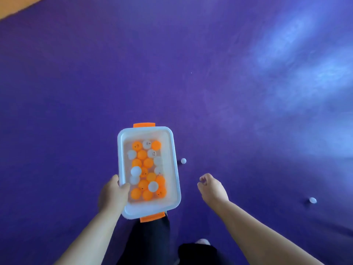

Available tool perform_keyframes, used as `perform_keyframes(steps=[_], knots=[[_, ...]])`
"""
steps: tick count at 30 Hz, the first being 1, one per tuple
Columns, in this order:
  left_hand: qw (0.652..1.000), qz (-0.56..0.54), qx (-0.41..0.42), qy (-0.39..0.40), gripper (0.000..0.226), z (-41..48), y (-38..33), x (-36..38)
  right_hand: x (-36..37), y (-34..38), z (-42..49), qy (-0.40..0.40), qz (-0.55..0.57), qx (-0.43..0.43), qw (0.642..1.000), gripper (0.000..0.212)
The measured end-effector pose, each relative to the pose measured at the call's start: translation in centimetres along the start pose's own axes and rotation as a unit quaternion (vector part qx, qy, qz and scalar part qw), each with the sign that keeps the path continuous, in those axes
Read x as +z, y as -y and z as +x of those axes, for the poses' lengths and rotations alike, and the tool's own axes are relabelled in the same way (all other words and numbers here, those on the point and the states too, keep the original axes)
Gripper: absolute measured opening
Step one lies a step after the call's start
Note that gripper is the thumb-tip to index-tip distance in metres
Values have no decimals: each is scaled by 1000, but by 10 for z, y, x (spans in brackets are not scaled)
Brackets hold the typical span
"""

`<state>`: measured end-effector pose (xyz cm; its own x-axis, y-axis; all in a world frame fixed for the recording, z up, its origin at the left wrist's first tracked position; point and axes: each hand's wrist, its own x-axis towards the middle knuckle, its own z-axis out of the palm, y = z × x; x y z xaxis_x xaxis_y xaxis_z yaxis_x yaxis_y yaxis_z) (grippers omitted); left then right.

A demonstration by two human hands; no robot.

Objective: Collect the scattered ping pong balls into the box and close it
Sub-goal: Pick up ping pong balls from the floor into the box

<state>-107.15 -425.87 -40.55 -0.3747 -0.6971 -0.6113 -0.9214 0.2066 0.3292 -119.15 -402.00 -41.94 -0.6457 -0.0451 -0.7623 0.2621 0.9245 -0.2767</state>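
Head cam is looking down at the open box [145, 129], which is being carried over the purple floor [76, 92] with orange and white balls [148, 162] sitting inside. Left hand [112, 194] is gripping its left rim, thumb over the edge. Right hand [212, 186] is hanging beside it with fingers curled, can't tell if anything's in it. A white ball [183, 161] is lying just right of the box, and a second white ball [312, 200] is lying well off to the right.

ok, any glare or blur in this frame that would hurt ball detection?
Head view: broad pale glare washes the purple floor at upper right. Head view is soft overall, and the prints on the balls in the box are smeared. Head view also shows wide-angle stretch toward the edges. The near white ball and far-right white ball sit outside the glare, each with a faint shadow.
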Motion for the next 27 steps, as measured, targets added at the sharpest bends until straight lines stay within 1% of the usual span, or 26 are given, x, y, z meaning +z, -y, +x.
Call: perform_keyframes(steps=[5,9,12,16,18,20,22,23,25,26,27], knots=[[1000,23,-18,-8,25,96,-20,60,33,-4,133,41,-71,16,997,24],[999,26,-27,11,18,170,-22,130,86,-21,242,62,-123,23,990,26],[999,19,-34,-7,14,216,-12,186,128,-38,317,72,-170,5,983,27],[999,13,-27,-31,29,261,13,253,180,-62,402,74,-245,-15,967,31],[999,15,-24,-37,40,277,24,282,202,-71,431,61,-261,-20,963,39],[998,22,-29,-45,52,289,32,306,222,-77,454,54,-291,-45,954,52],[998,26,-30,-45,55,296,39,324,236,-82,468,72,-328,-81,938,64],[998,28,-30,-41,55,298,41,331,242,-85,472,87,-345,-92,930,64],[999,32,-33,-28,56,297,44,338,244,-98,475,113,-362,-90,921,58],[999,34,-35,-20,57,294,43,339,242,-106,473,118,-355,-76,924,56],[999,37,-38,-11,57,290,40,340,237,-115,469,114,-329,-48,936,54]])
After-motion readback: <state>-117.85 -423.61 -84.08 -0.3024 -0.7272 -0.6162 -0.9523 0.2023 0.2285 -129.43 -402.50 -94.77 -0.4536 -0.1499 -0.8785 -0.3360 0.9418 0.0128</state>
